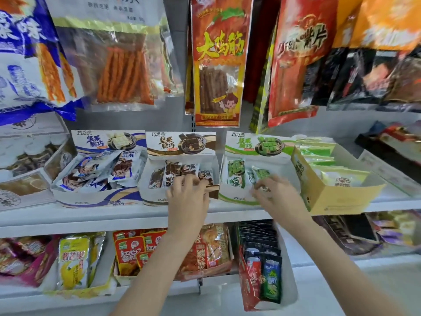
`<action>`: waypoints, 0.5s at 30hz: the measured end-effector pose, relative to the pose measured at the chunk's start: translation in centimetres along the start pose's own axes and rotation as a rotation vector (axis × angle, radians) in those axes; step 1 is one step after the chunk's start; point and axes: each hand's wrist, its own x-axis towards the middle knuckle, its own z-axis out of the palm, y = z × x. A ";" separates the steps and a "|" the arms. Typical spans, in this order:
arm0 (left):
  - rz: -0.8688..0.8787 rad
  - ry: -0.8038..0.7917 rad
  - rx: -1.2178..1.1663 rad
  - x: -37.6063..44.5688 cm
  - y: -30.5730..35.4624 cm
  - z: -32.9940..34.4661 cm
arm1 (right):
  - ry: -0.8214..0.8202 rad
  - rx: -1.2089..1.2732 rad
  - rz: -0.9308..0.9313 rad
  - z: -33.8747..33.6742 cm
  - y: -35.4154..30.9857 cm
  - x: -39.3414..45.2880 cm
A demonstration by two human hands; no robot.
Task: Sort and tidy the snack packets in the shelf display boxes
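Three display boxes stand side by side on the middle shelf: a blue one point(100, 200) with jumbled blue-white packets, a brown one point(155, 197) with brown packets point(173, 173), and a green one point(234, 199) with green packets point(237, 173). My left hand point(188, 197) reaches into the front right of the brown box, fingers curled over the packets and the box's front edge. My right hand point(276, 197) is in the green box and pinches a green packet point(262, 187) near the box's front.
A yellow box point(337, 197) of pale green packets stands askew right of the green box. Large snack bags hang above, close to the boxes. The lower shelf holds red, yellow and dark packets in trays. The white shelf edge point(114, 216) runs in front.
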 end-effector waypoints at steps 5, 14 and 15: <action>0.176 0.091 0.011 0.5 1.3 0.6 | -0.107 -0.179 0.193 -1.5 0.3 4.5; 0.251 0.045 -0.099 1.0 2.6 2.0 | -0.430 0.190 0.236 1.0 -0.1 10.3; 0.246 0.047 -0.106 1.0 2.6 2.0 | -0.373 0.271 0.261 0.5 0.1 10.3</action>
